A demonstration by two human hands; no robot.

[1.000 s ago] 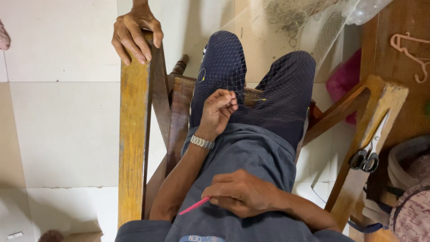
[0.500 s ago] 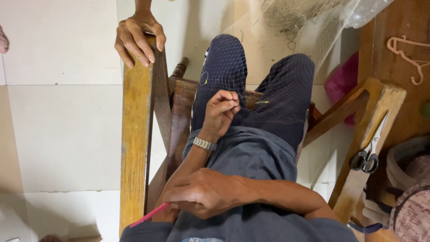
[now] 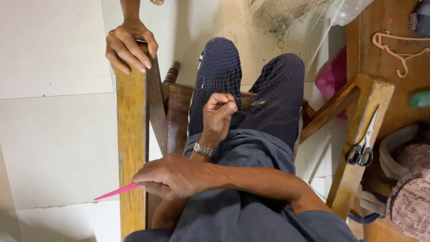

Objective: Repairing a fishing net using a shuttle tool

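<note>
In right hand, pink needle leftward.

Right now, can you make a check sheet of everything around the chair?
Surface: wooden chair on pale floor tiles.
Job's things: net draped over the knees; pink needle.
Clutter: scissors on the chair's arm; hanger; patterned bag.
Grippers: left hand pinches the net; right hand holds the pink needle.
Cables: nothing seen.
Surroundings: another person's hand rests on the chair.

Soft, even indoor light, faint shadows, sharp focus, slight wide-angle stretch at edges.
</note>
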